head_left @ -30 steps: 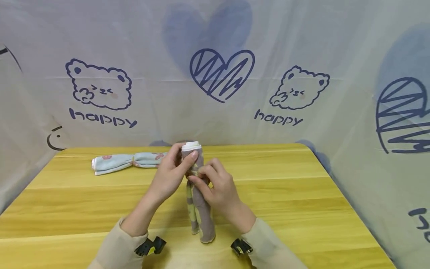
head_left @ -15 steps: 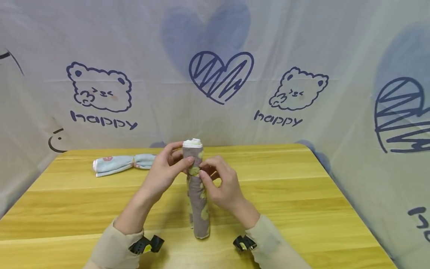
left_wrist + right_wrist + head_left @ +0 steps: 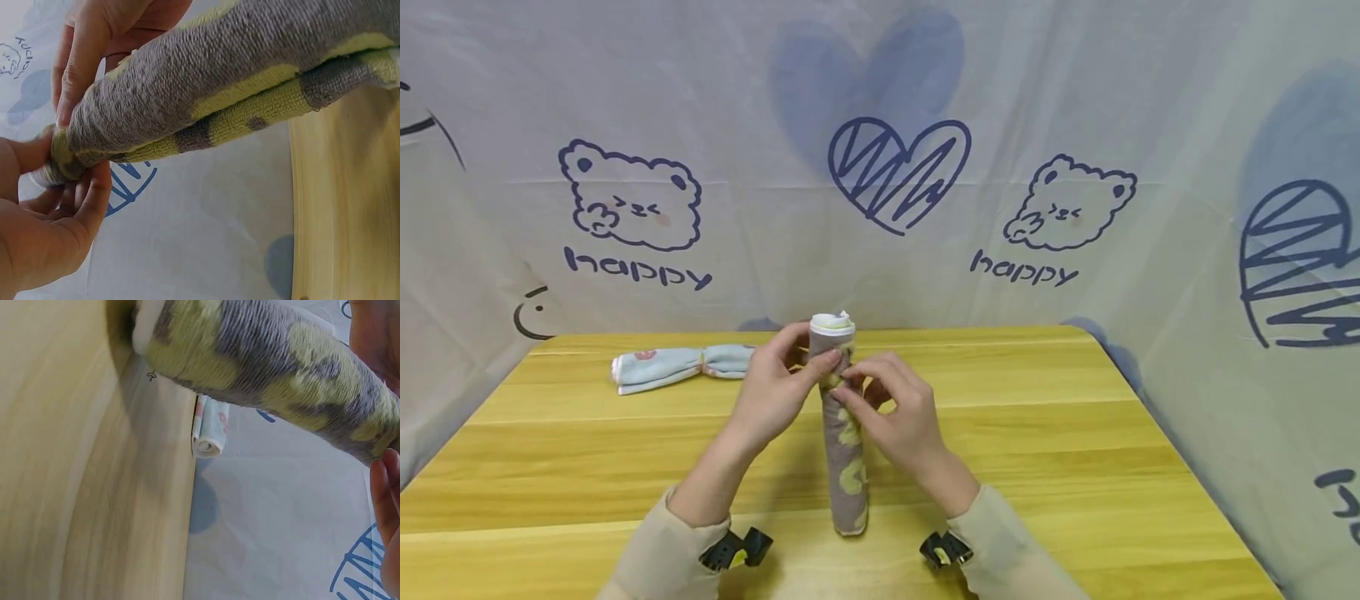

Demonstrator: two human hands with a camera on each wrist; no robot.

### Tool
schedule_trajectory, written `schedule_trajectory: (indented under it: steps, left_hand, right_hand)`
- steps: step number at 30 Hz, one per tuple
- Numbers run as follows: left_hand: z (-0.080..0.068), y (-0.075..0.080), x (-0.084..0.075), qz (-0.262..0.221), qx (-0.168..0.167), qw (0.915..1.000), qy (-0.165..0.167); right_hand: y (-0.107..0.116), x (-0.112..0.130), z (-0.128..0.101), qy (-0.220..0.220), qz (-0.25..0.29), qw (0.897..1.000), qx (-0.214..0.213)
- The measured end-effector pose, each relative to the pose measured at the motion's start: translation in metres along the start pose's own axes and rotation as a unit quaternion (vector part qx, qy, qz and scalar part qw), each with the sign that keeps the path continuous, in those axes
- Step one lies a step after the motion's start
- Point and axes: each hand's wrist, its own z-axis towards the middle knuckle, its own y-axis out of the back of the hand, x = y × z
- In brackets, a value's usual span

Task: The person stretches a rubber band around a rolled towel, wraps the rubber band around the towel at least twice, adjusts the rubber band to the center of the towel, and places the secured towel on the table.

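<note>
Head view | both hands' fingers pinch upright terry towel roll (image 3: 844,433) — grey-green, cylindrical | wooden table (image 3: 1075,450)

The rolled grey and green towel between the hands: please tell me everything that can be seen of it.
The rolled towel is a tight tube of looped terry cloth, grey with yellow-green patches and a white edge at its top end. It stands about upright, its lower end on the wooden table. The left hand and the right hand both pinch it near the top, from either side. Nothing else touches it.
</note>
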Motion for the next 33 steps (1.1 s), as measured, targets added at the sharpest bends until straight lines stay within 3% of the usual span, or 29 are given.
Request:
schedule_trajectory:
  steps: [5, 9, 12, 19, 24, 33]
  left_hand:
    - [0.000, 0.000, 0.001, 0.005, -0.018, 0.9998, -0.011]
    - [0.000, 0.000, -0.001, 0.002, -0.019, 0.9998, -0.005]
    - [0.000, 0.001, -0.002, 0.003, -0.020, 0.9998, -0.001]
    - [-0.001, 0.000, -0.002, -0.005, -0.021, 0.9997, 0.011]
    - [-0.002, -0.003, 0.002, -0.014, -0.032, 0.9992, 0.018]
    - [-0.002, -0.007, 0.004, 0.002, -0.064, 0.9975, -0.031]
  right_hand:
    - [0.000, -0.002, 0.000, 0.061, -0.057, 0.997, 0.006]
    - [0.000, -0.001, 0.001, 0.115, -0.140, 0.983, 0.000]
    - [-0.001, -0.001, 0.000, 0.129, -0.165, 0.978, -0.006]
    - [-0.003, -0.001, -0.002, 0.128, -0.184, 0.974, -0.016]
    - [-0.003, -0.002, -0.004, 0.127, -0.206, 0.970, 0.006]
    - [-0.014, -0.002, -0.014, 0.053, -0.199, 0.977, 0.051]
